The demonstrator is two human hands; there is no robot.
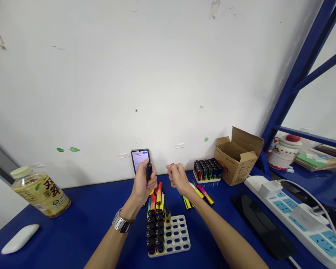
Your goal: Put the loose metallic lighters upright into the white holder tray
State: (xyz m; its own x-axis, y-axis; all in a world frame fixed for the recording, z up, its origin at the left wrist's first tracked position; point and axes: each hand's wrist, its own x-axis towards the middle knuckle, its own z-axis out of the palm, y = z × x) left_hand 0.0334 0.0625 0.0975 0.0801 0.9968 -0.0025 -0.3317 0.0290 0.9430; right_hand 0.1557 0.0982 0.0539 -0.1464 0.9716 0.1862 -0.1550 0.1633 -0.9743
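Note:
My left hand (143, 184) is closed round a dark lighter (149, 171), held upright above the blue table (84, 220). My right hand (177, 177) hovers a little to its right, fingers pinched on something small I cannot make out. Below my hands a white holed tray (177, 236) holds two rows of dark-capped lighters (155, 228) on its left side. Colourful lighter sleeves (156, 195) lie in a pile behind the tray, and more lie to the right (198, 194).
A phone (140, 158) leans on the wall. A second tray full of lighters (207, 169) stands beside an open cardboard box (237, 155). A drink bottle (42, 190) and white mouse (19, 238) lie left. A power strip (294, 216) and black phone (264, 226) lie right.

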